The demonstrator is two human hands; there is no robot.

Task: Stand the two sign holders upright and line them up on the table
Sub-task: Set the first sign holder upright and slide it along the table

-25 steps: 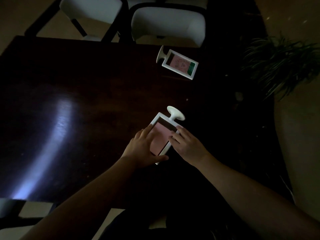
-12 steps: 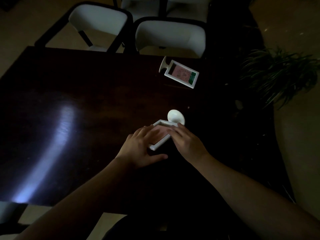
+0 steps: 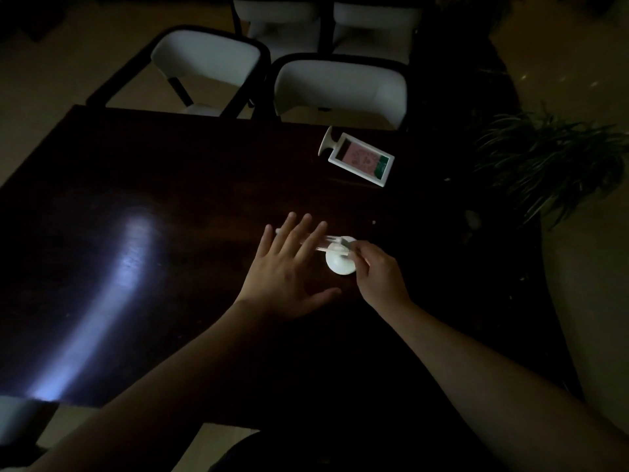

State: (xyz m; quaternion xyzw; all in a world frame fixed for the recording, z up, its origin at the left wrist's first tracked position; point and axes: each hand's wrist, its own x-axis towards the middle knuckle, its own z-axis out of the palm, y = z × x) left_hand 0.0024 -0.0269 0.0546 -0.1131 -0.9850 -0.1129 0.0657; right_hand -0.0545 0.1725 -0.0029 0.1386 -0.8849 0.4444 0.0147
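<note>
Near white plastic sign holder (image 3: 335,250): upright on its round base, right hand (image 3: 377,274) fingers pinching frame, left hand (image 3: 286,267) splayed flat alongside. Far white framed sign holder (image 3: 360,160): flat, long axis along dark worktop's (image 3: 170,172) far edge, nearer right hand.

Near sign holder (image 3: 335,248): frame face mostly hidden behind left hand (image 3: 284,270); card unreadable. Right hand (image 3: 377,274): fingertip contact on frame edge lost in blur. Far sign holder (image 3: 362,160): print too small to read. Chairs (image 3: 340,88): cut off at top edge.
</note>
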